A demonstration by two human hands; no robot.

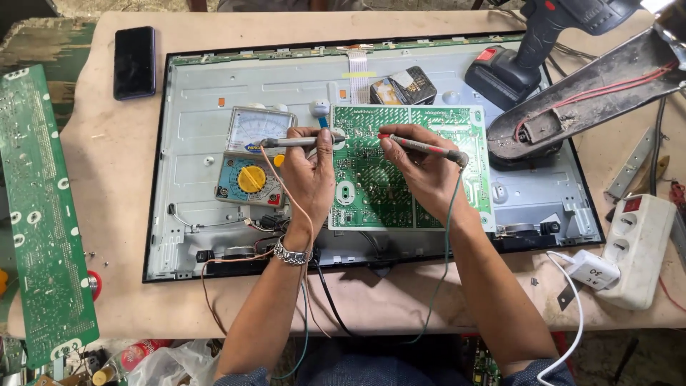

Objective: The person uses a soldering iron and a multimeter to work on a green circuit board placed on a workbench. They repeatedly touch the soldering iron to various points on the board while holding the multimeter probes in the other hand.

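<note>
Left hand (pixel 309 179) pinches a grey probe (pixel 296 142) between thumb and fingers, tip resting on the upper left edge of the green circuit board (pixel 411 171); wristwatch (pixel 289 252) on that wrist; right hand (pixel 421 171) grips a red probe (pixel 421 146) pen-style, tip touching the board near its top, just beside the grey probe's tip; both hands closed on their probes; thin leads trail from the probes toward the near edge of the tabletop (pixel 107 214); board lies on the open back of a flat panel chassis (pixel 200 107) that fills the middle of the tabletop; analogue multimeter (pixel 251 157) with yellow dial sits on the chassis just left of the left hand; black phone (pixel 134 62) near the far left corner; cordless drill (pixel 529 57) at the far right; white power strip (pixel 638 246) by the right edge; second long green board (pixel 39 214) hangs off the left edge.
</note>
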